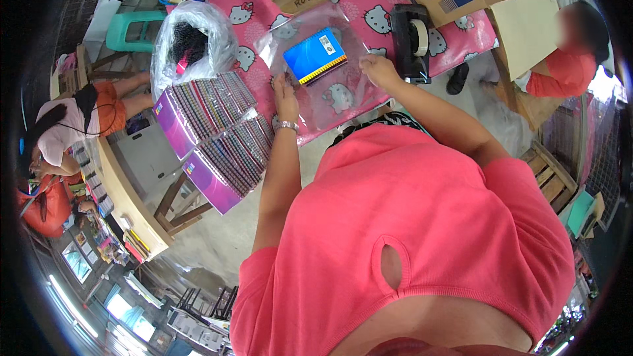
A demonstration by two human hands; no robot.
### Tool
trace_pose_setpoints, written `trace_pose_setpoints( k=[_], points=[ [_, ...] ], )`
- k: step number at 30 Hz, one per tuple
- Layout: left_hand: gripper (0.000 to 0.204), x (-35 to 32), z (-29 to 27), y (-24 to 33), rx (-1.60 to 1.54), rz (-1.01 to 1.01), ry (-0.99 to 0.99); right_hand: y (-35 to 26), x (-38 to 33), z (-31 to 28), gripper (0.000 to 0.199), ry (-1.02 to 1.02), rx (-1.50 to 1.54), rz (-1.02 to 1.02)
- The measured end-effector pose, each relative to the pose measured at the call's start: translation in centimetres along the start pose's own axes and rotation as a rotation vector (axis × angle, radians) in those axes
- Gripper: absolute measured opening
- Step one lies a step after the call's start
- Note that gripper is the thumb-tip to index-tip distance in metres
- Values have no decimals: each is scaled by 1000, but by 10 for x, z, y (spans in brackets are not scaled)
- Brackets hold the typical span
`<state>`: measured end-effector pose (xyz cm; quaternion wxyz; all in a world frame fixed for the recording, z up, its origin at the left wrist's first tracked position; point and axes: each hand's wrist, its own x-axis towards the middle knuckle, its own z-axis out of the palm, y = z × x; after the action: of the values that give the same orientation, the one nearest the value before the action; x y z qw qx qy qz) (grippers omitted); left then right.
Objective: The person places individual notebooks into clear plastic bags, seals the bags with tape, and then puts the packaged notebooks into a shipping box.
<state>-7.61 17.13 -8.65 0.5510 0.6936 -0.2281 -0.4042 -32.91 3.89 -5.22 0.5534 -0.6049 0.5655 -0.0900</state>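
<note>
L head cam, wide fisheye, looks down over wearer's pink shirt [428, 204], v. close, to table [250, 34] beyond.

Centre evenly bright — windows [120, 306] glaring, rim bowed — corners black.

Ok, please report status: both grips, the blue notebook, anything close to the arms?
Right grip pinches clear plastic. Left grip at its left edge, hold unclear. Blue notebook lying flat between both. Purple notebooks close beside left forearm.
</note>
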Motion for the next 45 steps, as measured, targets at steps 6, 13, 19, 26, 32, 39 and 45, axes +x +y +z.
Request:
trace_pose_setpoints(
  k=[6, 13, 19, 26, 32, 39, 45],
  points=[
    [37, 8, 3, 7, 112, 44, 42, 17, -11, 18, 22, 123, -111, -17],
    [64, 97, 57, 96, 1053, 63, -400, -51, -34, 75, 8, -429, 824, 494],
    [55, 92, 64, 100, 1211, 30, -463, -49, -8, 93, 7, -386, 872, 525],
    [59, 47, 27, 59, 9, -137, 168, 17, 17, 28, 15, -231, -276, -152],
    [65, 1, 32, 43, -322, -426, 134, -19, 34, 25, 41, 31, 323, -133],
    [52, -13, 41, 55, -250, -382, 40, -23, 26, 29, 59, -48, 138, 19],
    [38, -6, 34, 25, -252, -320, 54, -33, 18, 24, 63, -75, 243, 4]
  ],
)
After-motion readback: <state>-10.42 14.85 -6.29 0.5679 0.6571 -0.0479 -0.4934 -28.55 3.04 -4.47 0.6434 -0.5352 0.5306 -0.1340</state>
